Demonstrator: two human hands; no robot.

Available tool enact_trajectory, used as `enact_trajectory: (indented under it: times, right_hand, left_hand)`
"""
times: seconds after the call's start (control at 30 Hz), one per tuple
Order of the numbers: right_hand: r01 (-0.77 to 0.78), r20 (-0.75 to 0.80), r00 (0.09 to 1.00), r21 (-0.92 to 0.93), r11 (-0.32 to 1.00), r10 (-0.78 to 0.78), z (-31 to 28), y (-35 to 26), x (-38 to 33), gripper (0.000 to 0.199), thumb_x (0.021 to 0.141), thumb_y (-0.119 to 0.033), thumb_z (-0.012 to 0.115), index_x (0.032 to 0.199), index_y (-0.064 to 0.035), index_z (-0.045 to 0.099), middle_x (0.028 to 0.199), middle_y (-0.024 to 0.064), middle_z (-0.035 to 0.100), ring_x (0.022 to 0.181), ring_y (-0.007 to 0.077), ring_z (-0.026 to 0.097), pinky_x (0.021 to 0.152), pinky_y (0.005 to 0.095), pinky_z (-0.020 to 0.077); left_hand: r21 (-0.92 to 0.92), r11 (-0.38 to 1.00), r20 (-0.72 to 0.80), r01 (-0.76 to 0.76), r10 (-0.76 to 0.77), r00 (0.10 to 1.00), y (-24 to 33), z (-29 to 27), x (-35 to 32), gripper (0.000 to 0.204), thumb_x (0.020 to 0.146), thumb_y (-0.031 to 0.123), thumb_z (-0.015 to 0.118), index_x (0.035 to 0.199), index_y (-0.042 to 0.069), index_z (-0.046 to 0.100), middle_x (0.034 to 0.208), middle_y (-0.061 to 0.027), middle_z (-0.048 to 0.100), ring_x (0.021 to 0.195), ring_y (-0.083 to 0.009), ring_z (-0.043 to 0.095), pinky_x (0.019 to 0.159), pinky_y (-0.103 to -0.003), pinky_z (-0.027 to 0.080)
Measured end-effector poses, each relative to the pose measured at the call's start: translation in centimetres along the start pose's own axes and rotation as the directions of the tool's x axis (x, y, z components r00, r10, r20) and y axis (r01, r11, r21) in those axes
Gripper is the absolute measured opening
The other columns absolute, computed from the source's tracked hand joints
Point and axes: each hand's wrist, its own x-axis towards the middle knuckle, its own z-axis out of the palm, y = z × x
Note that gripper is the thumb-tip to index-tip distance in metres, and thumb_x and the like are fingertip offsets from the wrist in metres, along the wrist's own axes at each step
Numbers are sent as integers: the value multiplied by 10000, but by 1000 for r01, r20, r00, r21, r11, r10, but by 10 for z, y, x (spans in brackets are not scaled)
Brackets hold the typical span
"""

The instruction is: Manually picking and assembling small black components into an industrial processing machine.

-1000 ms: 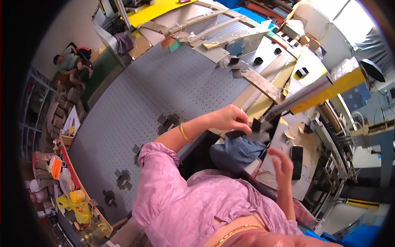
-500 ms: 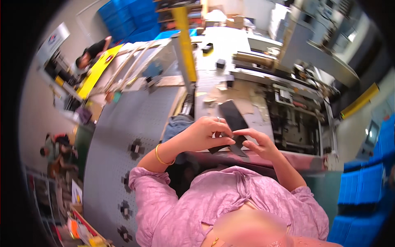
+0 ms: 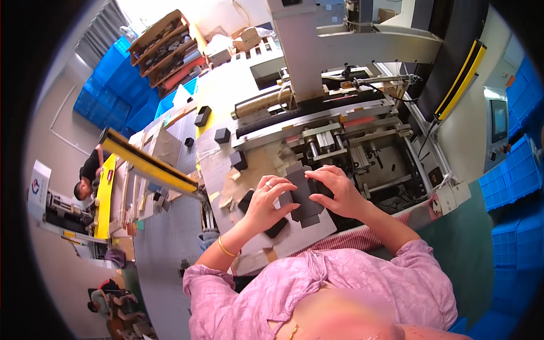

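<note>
Between my hands is a dark grey die-cut cardboard box blank [image 3: 300,195], held spread out with its flaps showing. My left hand [image 3: 269,198] grips its left edge, thumb and fingers pinched along it. On the opposite side my right hand [image 3: 337,191] pinches the right edge near the top flap. Below it, by my left hand, lie a dark piece [image 3: 276,229] and another dark piece [image 3: 246,201], both partly covered by the hand. A black box [image 3: 238,160] sits on the worktable [image 3: 224,187] just beyond.
Farther off are another black box [image 3: 222,135] and an open one [image 3: 202,117]. A machine [image 3: 326,141] with rollers and rails fills the far right of the table. Yellow guard bars [image 3: 150,164] stand left. Blue crates [image 3: 510,175] line the right; a person [image 3: 88,175] works far left.
My view has swung toward the machine, so the surroundings have shifted left. The cardboard blank, earlier tilted and partly hidden by my fingers, now lies flatter between both hands.
</note>
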Motion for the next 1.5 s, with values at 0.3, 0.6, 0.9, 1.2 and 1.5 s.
enact_trajectory:
  times: [0.3, 0.6, 0.9, 1.2, 1.5]
  right_hand:
    - [89, 21, 996, -143, 986, -87, -71, 59, 89, 597, 820, -260, 759, 1340, -72, 534, 1117, 80, 650, 1053, 286, 573, 1043, 420, 380]
    - [-243, 50, 969, 363, 899, 242, -103, 221, 233, 564, 887, -244, 747, 1322, 30, 515, 1074, 116, 698, 967, 149, 655, 882, 277, 525]
    - [179, -425, 903, 498, 849, 58, -92, 176, 243, 454, 991, -293, 591, 1336, -2, 536, 1161, 126, 680, 1068, 149, 641, 879, 257, 516]
    - [-294, 249, 939, 219, 931, 238, 102, -28, -7, 480, 841, -147, 728, 1279, -20, 577, 1194, 156, 640, 1112, 300, 600, 1000, 385, 442]
    - [-237, 142, 929, -484, 842, 343, 198, -70, -16, 915, 791, -383, 762, 1460, 51, 314, 1412, 243, 415, 1276, 412, 380, 1109, 490, 290]
  left_hand:
    - [-199, 980, -128, 32, -58, 990, -46, -11, 103, 590, 711, 91, 826, 1247, 80, 581, 1208, -60, 625, 1113, -220, 561, 907, -343, 448]
    - [-355, 928, -212, 112, -197, 957, -166, -16, 281, 678, 774, 170, 834, 1354, 90, 491, 998, -51, 701, 825, -126, 623, 762, -279, 527]
    - [10, 999, -484, -47, 46, 874, -143, -18, 270, 814, 697, 196, 883, 1392, 110, 469, 1141, -79, 679, 1077, -250, 604, 907, -377, 507]
    - [-198, 973, -360, 119, -185, 914, -62, -84, -89, 125, 802, 70, 763, 925, 57, 741, 858, -49, 715, 806, -197, 653, 713, -317, 516]
    - [5, 50, -694, 999, -719, 39, -254, -74, -506, 453, 857, 210, 694, 1275, 107, 553, 1195, -150, 587, 1043, -333, 622, 898, -412, 513]
